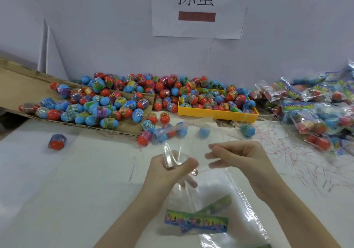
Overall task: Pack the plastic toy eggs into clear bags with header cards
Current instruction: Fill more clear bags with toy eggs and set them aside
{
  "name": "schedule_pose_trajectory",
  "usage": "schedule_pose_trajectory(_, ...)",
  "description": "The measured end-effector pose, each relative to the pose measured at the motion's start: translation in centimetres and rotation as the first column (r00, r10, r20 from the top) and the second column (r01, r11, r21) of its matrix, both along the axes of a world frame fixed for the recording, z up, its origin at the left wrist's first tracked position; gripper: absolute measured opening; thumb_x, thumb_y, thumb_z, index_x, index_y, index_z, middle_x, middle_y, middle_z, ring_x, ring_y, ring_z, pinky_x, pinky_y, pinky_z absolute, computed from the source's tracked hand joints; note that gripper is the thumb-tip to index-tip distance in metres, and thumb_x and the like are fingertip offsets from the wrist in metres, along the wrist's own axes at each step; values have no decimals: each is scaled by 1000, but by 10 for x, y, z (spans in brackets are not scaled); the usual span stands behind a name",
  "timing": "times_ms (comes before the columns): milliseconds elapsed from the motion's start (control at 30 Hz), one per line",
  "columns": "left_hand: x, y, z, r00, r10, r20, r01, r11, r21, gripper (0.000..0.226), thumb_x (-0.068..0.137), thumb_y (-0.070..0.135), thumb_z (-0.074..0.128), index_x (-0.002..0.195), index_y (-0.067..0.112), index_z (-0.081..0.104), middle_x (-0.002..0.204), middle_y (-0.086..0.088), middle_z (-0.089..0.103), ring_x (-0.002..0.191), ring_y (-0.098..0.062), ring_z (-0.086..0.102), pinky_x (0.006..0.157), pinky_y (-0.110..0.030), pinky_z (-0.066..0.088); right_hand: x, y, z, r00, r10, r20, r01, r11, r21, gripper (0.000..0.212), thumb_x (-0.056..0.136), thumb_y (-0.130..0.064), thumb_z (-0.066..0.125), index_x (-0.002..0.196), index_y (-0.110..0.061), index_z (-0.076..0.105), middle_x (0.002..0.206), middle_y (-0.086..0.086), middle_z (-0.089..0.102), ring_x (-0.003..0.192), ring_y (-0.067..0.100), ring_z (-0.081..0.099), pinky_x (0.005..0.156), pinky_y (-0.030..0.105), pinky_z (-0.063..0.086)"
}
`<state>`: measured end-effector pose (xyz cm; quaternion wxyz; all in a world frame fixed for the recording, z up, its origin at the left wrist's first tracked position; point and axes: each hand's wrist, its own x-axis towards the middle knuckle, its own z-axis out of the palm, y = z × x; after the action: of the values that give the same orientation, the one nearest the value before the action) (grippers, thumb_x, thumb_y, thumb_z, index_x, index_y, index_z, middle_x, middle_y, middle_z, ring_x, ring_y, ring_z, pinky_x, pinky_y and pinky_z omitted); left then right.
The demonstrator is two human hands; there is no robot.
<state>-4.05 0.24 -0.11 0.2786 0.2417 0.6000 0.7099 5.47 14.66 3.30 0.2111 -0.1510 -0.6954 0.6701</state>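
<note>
Head view: left hand point(168, 169) curled around the mouth of a clear bag point(173, 156), fingers closed on the film, near the middle. Right hand point(235, 156) just beside it to the right, fingers bent and pinching another part of the film, blurred. More clear bags point(243, 205) lying flat on the white table point(57, 180) under the wrists, with colourful header cards point(196, 221) at the near edge. Further away, a big heap of blue and red eggs point(107, 102) spread over brown cardboard point(17, 81) on the left, against the wall. To the right of the heap, a yellow tray point(216, 113) full of eggs. One egg alone point(57, 142) on the table at far left, apart from the heap. Packed bags point(314, 111) piled at the right edge. Thin red threads point(283, 152) scattered on the table at right. On the wall, a paper sign point(197, 8) with black characters and a red bar.
</note>
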Motion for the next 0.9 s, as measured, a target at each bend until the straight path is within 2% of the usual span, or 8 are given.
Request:
schedule_pose_trajectory(167, 3, 2, -1, 985, -155, 80, 165, 976, -142, 29, 72, 41, 59, 69, 15, 71, 72, -6, 74, 55, -17, 69, 47, -16, 48, 7, 16, 2, 983, -34, 179, 22, 997, 70, 12, 66, -22, 69, 74, -16, 75, 72, 8, 72, 53, 19, 66, 51, 18, 52)
schedule_pose_trajectory(333, 2, 1, -4, 958, -280, 68, 287, 917, -277, 31, 87, 33, 56, 68, 17, 73, 65, -1, 72, 49, -10, 63, 43, -13, 42, 16, 26, -4, 933, -71, 354, 25, 991, 133, 9, 68, -23, 72, 75, -19, 76, 74, 1, 73, 61, 15, 67, 50, 17, 50)
schedule_pose_trajectory(500, 1, 2, -14, 980, -197, -10, 181, 919, -349, 14, 81, 21, 68, 73, 10, 73, 47, 5, 60, 40, -6, 53, 46, -14, 43, 24, 39, 3, 923, -319, 213, 273, 936, 221, 9, 72, -14, 70, 80, -14, 73, 66, -3, 71, 56, 9, 65, 50, 19, 49)
schedule_pose_trajectory(567, 3, 2, -16, 986, -143, -87, 99, 916, -389, 11, 72, 19, 77, 79, 13, 73, 48, 5, 59, 39, -6, 51, 46, -15, 42, 30, 39, 18, 942, -318, 108, 298, 940, 168, 10, 64, -16, 70, 73, -14, 74, 63, 1, 71, 51, 10, 64, 47, 16, 50)
schedule_pose_trajectory(633, 6, 3, -17, 957, -122, -262, -11, 890, -455, 31, 64, 25, 82, 92, 28, 69, 54, 12, 59, 45, 3, 50, 51, -8, 39, 33, 35, 32, 957, -290, 18, 284, 946, 157, 8, 56, -20, 70, 62, -20, 75, 61, 4, 70, 48, 12, 64, 46, 15, 49)
schedule_pose_trajectory(767, 11, 4, -17, 736, -243, -632, -235, 784, -575, 77, 59, 56, 74, 129, 48, 41, 86, 27, 49, 75, 7, 44, 67, -11, 32, 30, 25, 51, 981, -188, -54, 194, 971, 138, 15, 44, -29, 76, 58, -22, 75, 57, 6, 68, 44, 13, 61, 44, 15, 48)
schedule_pose_trajectory(833, 11, 5, -19, 641, -235, -731, -310, 792, -527, 94, 54, 73, 66, 135, 51, 24, 99, 30, 32, 84, 9, 35, 70, -15, 31, 27, 23, 54, 986, -146, -74, 155, 980, 127, 29, 35, -36, 84, 56, -18, 74, 54, 6, 67, 43, 11, 60, 43, 14, 47)
schedule_pose_trajectory(900, 12, 5, -17, 663, -71, -745, -285, 896, -339, 87, 50, 86, 52, 125, 54, 24, 111, 31, 29, 91, 10, 34, 73, -9, 33, 25, 20, 54, 992, -96, -77, 106, 985, 139, 49, 22, -49, 88, 55, -16, 73, 53, 6, 65, 42, 11, 58, 43, 14, 46)
